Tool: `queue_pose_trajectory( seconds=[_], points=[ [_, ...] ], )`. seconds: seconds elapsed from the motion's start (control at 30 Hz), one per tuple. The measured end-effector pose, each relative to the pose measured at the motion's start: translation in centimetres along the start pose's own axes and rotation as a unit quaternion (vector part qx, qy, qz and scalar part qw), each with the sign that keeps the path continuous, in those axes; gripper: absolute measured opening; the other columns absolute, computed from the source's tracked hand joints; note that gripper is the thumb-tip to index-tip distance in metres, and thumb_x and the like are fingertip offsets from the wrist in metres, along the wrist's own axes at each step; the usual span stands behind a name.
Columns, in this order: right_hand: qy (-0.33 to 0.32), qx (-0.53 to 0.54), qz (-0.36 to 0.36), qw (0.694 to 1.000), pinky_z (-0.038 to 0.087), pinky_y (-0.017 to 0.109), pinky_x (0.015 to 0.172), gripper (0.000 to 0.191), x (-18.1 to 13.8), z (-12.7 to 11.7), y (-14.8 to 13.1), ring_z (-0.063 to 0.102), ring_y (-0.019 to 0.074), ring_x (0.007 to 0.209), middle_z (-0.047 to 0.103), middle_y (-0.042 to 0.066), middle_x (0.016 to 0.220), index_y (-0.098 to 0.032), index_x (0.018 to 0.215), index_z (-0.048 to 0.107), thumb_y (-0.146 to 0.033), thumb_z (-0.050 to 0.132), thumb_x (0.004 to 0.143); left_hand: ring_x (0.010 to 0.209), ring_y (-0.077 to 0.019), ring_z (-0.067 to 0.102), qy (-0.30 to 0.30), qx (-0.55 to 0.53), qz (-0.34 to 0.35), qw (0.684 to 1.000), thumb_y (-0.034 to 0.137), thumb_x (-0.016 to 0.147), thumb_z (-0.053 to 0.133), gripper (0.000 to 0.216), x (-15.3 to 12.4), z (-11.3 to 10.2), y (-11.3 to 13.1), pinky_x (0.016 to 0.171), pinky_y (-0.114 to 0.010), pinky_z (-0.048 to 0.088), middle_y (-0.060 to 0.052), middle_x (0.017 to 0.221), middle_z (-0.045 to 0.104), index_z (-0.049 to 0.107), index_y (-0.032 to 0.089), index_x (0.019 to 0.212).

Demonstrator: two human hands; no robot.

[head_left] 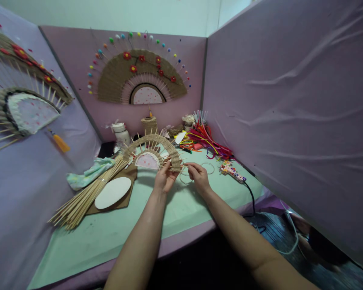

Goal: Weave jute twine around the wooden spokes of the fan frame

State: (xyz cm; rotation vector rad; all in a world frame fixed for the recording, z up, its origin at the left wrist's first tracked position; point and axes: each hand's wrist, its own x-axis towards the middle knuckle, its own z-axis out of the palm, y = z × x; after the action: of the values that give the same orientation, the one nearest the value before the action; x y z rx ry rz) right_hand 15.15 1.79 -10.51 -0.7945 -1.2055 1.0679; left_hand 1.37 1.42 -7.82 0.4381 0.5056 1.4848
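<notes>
The 2 hands, 2 wrists and 2 forearms in view are bare.

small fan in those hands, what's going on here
A person holds the small fan of sticks and woven twine in the left hand, while the right hand has its fingers pinched together by the fan's right edge; whatever they grip is too small to tell. A bundle of sticks and a white oval lie to the left, a glue gun to the right.
</notes>
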Motion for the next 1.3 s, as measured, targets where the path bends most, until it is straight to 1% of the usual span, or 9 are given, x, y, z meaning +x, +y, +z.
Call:
queue_pose_trajectory(
  seconds=[0.17,0.23,0.37,0.47,0.6,0.77,1.03,1.2,1.3],
  points=[
    [-0.033,0.018,0.029,0.999,0.021,0.022,0.043,0.033,0.0,0.1,0.2,0.029,0.0074,0.046,0.04,-0.004,0.054,-0.015,0.092,0.07,-0.041,0.052,0.08,0.085,-0.0165,0.067,-0.003,-0.022,0.014,1.0,0.012,0.085,0.053,0.016,0.2,-0.1,0.0,0.077,-0.029,0.054,-0.007,0.091,0.069,0.062,0.016,0.098],
    [-0.045,-0.004,0.019,0.999,0.024,0.022,0.044,0.034,0.0,0.1,0.2,0.031,0.008,0.048,0.04,-0.003,0.056,-0.015,0.09,0.07,-0.041,0.05,0.083,0.086,-0.0167,0.067,-0.003,-0.025,0.015,1.0,0.013,0.085,0.053,0.017,0.2,-0.2,0.1,0.076,-0.029,0.054,-0.006,0.091,0.07,0.062,0.016,0.099],
    [-0.035,-0.125,-0.094,0.987,0.039,0.026,0.059,0.03,-0.3,0.1,0.0,0.047,0.0127,0.063,0.051,0.001,0.064,-0.016,0.086,0.07,-0.037,0.049,0.086,0.084,-0.0156,0.066,0.0,-0.018,0.034,0.999,0.012,0.083,0.057,0.018,0.2,-0.1,0.1,0.078,-0.03,0.053,-0.005,0.091,0.07,0.062,0.017,0.099],
    [-0.015,-0.212,-0.164,0.963,0.042,0.027,0.064,0.027,-0.5,0.1,0.2,0.051,0.0139,0.068,0.055,0.003,0.072,-0.017,0.092,0.07,-0.034,0.05,0.087,0.085,-0.0159,0.066,-0.005,0.006,0.059,0.998,0.011,0.079,0.061,0.022,0.1,-0.1,0.1,0.079,-0.031,0.053,-0.004,0.093,0.07,0.063,0.018,0.1],
    [-0.007,-0.267,-0.194,0.944,0.043,0.026,0.061,0.026,-0.7,0.1,0.6,0.05,0.0125,0.065,0.053,0.003,0.079,-0.019,0.102,0.068,-0.031,0.05,0.087,0.083,-0.0147,0.066,0.001,0.05,0.092,0.994,0.013,0.075,0.067,0.026,0.1,-0.1,0.1,0.08,-0.031,0.051,-0.004,0.093,0.07,0.063,0.018,0.101],
    [-0.011,-0.31,-0.231,0.922,0.046,0.027,0.067,0.024,-0.9,0.3,0.6,0.053,0.0143,0.07,0.055,0.004,0.079,-0.018,0.103,0.067,-0.023,0.05,0.087,0.084,-0.0155,0.066,-0.003,0.071,0.123,0.99,0.016,0.073,0.07,0.028,0.1,-0.1,0.0,0.08,-0.031,0.051,-0.004,0.093,0.071,0.065,0.018,0.1],
    [-0.059,-0.323,-0.284,0.901,0.047,0.028,0.071,0.029,-1.5,0.7,0.8,0.058,0.0158,0.077,0.06,0.006,0.084,-0.02,0.113,0.062,-0.019,0.046,0.089,0.089,-0.0147,0.065,-0.019,0.023,0.13,0.991,0.013,0.075,0.068,0.024,0.1,0.2,-0.3,0.084,-0.029,0.049,-0.004,0.095,0.071,0.065,0.018,0.098],
    [-0.061,-0.298,-0.302,0.903,0.045,0.027,0.064,0.021,-1.6,0.7,0.3,0.056,0.0145,0.07,0.059,0.005,0.078,-0.019,0.1,0.066,-0.02,0.049,0.088,0.09,-0.0153,0.065,-0.027,-0.023,0.085,0.996,0.013,0.081,0.061,0.017,0.1,-0.2,0.1,0.083,-0.029,0.051,-0.006,0.095,0.07,0.064,0.016,0.097],
    [-0.061,-0.281,-0.277,0.917,0.043,0.026,0.062,0.018,-1.6,0.7,0.3,0.054,0.0138,0.067,0.059,0.004,0.074,-0.018,0.091,0.067,-0.021,0.05,0.088,0.092,-0.0158,0.065,-0.028,-0.027,0.066,0.997,0.015,0.084,0.058,0.017,0.0,-0.4,0.3,0.084,-0.029,0.051,-0.007,0.098,0.069,0.063,0.017,0.1]
  ],
)
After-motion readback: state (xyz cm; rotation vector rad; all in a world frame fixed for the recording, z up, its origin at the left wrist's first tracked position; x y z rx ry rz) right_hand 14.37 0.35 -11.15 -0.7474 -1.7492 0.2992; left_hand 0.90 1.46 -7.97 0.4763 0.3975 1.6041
